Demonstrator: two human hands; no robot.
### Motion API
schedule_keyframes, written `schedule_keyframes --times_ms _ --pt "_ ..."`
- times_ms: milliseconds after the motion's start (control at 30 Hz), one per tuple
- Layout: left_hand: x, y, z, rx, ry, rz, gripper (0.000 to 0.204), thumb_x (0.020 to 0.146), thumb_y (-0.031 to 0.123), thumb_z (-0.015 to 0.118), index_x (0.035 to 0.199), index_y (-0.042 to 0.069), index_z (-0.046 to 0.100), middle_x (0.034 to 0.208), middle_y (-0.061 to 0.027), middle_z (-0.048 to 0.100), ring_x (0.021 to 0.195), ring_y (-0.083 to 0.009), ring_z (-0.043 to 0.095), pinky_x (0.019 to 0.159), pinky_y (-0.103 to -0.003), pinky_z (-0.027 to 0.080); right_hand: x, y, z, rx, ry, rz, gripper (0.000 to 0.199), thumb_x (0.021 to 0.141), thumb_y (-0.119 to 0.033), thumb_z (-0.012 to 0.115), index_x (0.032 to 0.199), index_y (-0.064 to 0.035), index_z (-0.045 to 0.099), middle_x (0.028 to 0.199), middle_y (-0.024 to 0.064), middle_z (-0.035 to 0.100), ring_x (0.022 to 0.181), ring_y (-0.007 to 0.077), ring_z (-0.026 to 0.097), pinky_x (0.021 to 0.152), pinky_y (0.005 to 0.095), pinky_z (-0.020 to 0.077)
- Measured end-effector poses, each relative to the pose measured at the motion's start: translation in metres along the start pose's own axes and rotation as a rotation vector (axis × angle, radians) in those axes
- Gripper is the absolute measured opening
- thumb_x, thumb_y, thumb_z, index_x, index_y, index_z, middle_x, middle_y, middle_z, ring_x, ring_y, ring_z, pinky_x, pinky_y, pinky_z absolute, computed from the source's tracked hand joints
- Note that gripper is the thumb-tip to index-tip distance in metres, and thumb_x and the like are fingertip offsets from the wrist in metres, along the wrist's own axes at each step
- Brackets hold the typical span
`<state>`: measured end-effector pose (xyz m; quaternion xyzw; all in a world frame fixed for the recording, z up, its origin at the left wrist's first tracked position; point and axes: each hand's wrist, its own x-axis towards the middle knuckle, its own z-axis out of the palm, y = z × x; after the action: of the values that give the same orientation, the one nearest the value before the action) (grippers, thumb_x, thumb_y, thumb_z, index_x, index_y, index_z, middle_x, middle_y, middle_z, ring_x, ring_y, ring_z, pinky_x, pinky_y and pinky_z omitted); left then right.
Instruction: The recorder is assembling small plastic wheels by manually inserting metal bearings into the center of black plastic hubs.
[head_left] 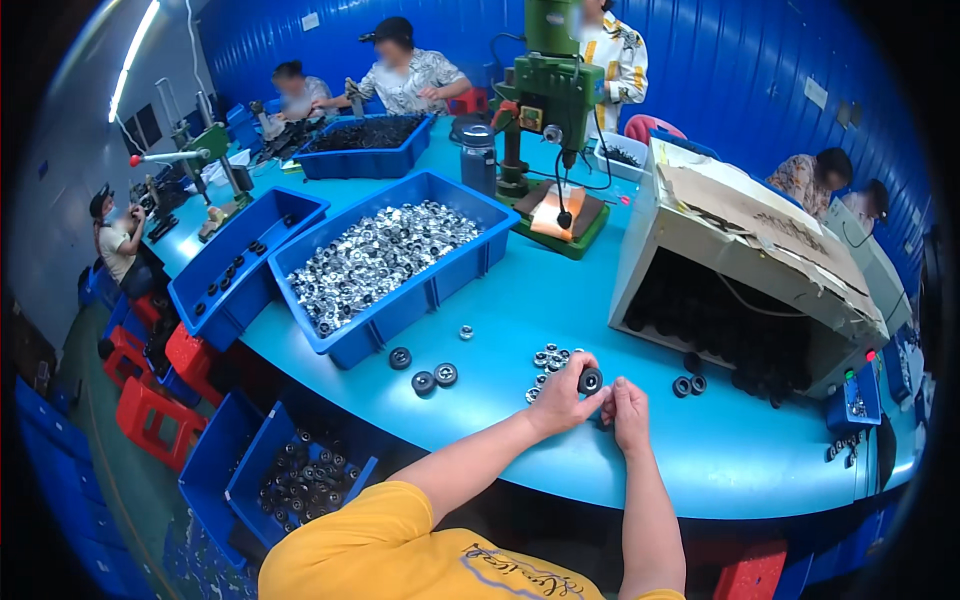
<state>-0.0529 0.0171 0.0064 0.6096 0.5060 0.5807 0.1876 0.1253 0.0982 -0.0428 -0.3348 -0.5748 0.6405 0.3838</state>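
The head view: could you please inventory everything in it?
Table: one, turquoise, centre
Gripped wheel: one, black, above table
Loose wheels: several, black, on table
Bins: several, blue, table and left
Metal parts: many, silver, table and bin
Box: one, beige, right
Drill press: one, green, rear
Lever press: one, green, rear left
Bottle: one, dark, beside drill press
Stools: several, red, left
Co-workers: several, mixed clothing, background
Shirt: one, yellow, bottom
Left hand: one, bare, holding wheel
Right hand: one, bare, beside it

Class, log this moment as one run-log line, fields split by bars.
left hand: holding black wheel | right hand: close beside, contents unclear | nearby: silvery metal parts on turquoise table
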Motion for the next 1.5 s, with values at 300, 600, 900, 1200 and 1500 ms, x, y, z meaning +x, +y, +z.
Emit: schedule_keyframes --times_ms 300,600,900,1200,1500 --pt "0.000 -0.006 -0.002 0.091 -0.158 0.070 0.047 0.089 0.024 0.086 0.124 0.007 0.058 0.101 -0.0148 0.072 0.089 -0.0362 0.074 0.076 -0.043 0.058 -0.005 -0.001 0.005 0.144 -0.071 -0.074 0.047 0.114 -0.049 0.050 0.101 -0.0051 0.064 0.074 -0.0013 0.058 0.060 0.0083 0.053 0.053 0.0236 0.0428" --pt "0.005 -0.009 -0.004 0.164 -0.223 0.058 0.053 0.087 0.018 0.087 0.127 0.005 0.055 0.106 -0.0168 0.067 0.093 -0.0348 0.070 0.081 -0.043 0.056 -0.005 -0.017 0.013 0.010 -0.084 -0.086 0.024 0.104 -0.031 0.071 0.101 -0.0080 0.069 0.080 -0.0043 0.062 0.068 0.0046 0.054 0.058 0.0226 0.0428" --pt "0.002 -0.018 0.008 0.170 -0.246 0.128 0.054 0.091 0.017 0.084 0.132 0.004 0.051 0.107 -0.0188 0.067 0.092 -0.0381 0.070 0.081 -0.044 0.056 -0.005 -0.024 0.017 0.054 -0.093 -0.061 0.024 0.103 -0.030 0.073 0.100 -0.0068 0.072 0.081 -0.0035 0.064 0.070 0.0046 0.055 0.060 0.0233 0.0450" --pt "-0.003 -0.006 0.010 0.066 -0.389 -0.067 0.059 0.093 0.023 0.084 0.135 0.005 0.048 0.111 -0.0216 0.072 0.102 -0.0417 0.073 0.086 -0.045 0.057 -0.022 -0.031 0.006 0.211 -0.115 0.040 0.028 0.107 -0.035 0.066 0.097 -0.0096 0.070 0.076 -0.0066 0.060 0.065 0.0021 0.051 0.056 0.0201 0.0384" --pt "0.005 0.002 0.003 -0.078 -0.427 -0.094 0.061 0.094 0.022 0.084 0.138 0.005 0.046 0.106 -0.0145 0.073 0.097 -0.0285 0.074 0.087 -0.039 0.057 -0.012 -0.024 0.006 0.303 -0.109 0.073 0.035 0.109 -0.041 0.062 0.095 -0.0101 0.069 0.075 -0.0069 0.059 0.061 0.0025 0.048 0.054 0.0197 0.0359"
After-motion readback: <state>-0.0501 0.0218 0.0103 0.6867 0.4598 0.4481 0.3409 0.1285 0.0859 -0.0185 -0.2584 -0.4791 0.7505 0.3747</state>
